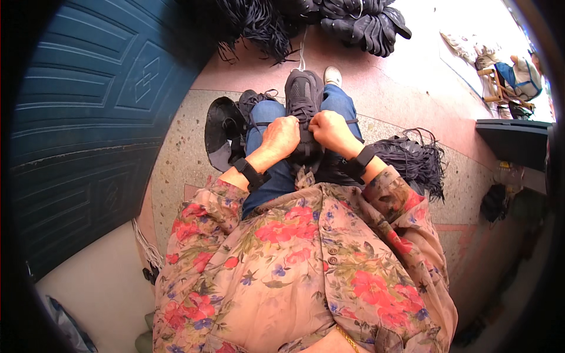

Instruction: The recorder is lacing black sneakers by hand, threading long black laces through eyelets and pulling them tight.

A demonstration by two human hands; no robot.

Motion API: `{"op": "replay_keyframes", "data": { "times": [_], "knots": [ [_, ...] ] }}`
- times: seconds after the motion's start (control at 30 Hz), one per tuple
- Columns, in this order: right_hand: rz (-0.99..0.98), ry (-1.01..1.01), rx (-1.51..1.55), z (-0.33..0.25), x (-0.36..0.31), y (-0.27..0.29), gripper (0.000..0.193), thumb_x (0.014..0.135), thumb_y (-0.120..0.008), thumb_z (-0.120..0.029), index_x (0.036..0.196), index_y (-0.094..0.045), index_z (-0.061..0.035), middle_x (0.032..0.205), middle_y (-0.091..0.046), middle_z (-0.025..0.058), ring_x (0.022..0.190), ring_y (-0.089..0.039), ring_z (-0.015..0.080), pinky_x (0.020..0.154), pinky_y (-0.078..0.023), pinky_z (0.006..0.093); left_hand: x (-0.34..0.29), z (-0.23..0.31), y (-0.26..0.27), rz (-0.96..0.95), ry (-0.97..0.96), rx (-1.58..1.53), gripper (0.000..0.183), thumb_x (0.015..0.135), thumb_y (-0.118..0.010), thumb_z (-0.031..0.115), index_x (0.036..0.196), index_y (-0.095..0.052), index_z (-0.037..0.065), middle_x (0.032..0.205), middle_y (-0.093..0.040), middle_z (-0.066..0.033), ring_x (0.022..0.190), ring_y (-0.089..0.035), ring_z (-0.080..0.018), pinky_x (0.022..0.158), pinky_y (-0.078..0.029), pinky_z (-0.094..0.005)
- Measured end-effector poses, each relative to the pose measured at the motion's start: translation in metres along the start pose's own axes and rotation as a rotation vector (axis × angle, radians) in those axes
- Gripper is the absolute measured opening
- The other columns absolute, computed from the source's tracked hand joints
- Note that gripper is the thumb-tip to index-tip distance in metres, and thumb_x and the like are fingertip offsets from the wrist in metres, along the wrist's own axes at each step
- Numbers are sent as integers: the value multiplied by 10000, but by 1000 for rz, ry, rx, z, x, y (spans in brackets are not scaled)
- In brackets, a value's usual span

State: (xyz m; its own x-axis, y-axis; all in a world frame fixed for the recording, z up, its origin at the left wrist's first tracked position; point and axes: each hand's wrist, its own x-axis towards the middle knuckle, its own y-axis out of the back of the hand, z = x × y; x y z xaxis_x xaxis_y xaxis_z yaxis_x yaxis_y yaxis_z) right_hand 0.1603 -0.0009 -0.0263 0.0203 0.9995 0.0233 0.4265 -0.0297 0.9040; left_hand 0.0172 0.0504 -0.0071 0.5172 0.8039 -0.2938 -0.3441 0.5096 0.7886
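A black lace-up shoe (304, 94) rests between my knees, its toe pointing away from me. Over its laced front, my left hand (281, 136) is closed in a pinch on a dark shoelace (258, 124). Close beside it, my right hand (332, 130) also pinches a lace, and a dark end sticks out past its outer side. The hands are a small gap apart, right above the upper part of the lacing. My fingertips hide the exact grip. Dark bands circle both of my wrists.
Left of my knee lie more dark shoes (222, 132). A bundle of black laces (412, 160) sits at my right. Ahead are another lace heap (256, 26) and a strung row of black shoe parts (368, 29). A blue panelled door (88, 112) borders the left; a dark low table (512, 138) stands right.
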Motion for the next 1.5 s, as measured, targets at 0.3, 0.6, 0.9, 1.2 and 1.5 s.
{"op": "replay_keyframes", "data": {
  "times": [0.3, 0.6, 0.9, 1.2, 1.5],
  "knots": [
    [-26, 3, 467, -3, -7, 6, 75, 707, -545, -16, 740, -587, 37, 708, -602, 162, 716, -564, 358, 669, -436, 409, 10, -23, -7, -103, -44, -367, 181, 840, -474, 115, 749, -560, -17, 557, -503, -23, 516, -468, -78, 482, -391, -251],
    [184, -136, 363, -13, -2, -17, 202, 747, -538, -51, 946, -523, -13, 845, -577, 166, 834, -548, 332, 729, -437, 394, 13, -16, -6, -77, -10, -341, 169, 812, -545, 141, 830, -602, -17, 585, -541, -39, 518, -499, -89, 487, -409, -251],
    [-112, -163, 280, -6, -10, 32, 338, 700, -646, -181, 993, -569, -32, 841, -612, 174, 817, -589, 321, 715, -461, 383, -2, -8, 67, -369, 82, -1066, 137, 841, -571, 206, 812, -580, 73, 618, -523, 40, 499, -461, -21, 435, -349, -144],
    [-77, -331, 832, 4, -6, 31, 225, 842, -528, -168, 895, -620, 31, 667, -606, 124, 613, -569, 161, 586, -442, 267, -9, -20, 28, -269, 144, -836, 207, 824, -597, 245, 855, -647, 47, 622, -484, 91, 565, -399, -12, 528, -342, -177],
    [-110, -506, 1302, 1, -5, 39, 236, 886, -501, -223, 961, -597, -20, 806, -571, -13, 643, -484, 39, 603, -417, 176, -1, -23, 11, -152, 175, -620, 180, 814, -578, 165, 771, -618, -6, 703, -554, 48, 653, -462, -31, 607, -397, -200]
  ]
}}
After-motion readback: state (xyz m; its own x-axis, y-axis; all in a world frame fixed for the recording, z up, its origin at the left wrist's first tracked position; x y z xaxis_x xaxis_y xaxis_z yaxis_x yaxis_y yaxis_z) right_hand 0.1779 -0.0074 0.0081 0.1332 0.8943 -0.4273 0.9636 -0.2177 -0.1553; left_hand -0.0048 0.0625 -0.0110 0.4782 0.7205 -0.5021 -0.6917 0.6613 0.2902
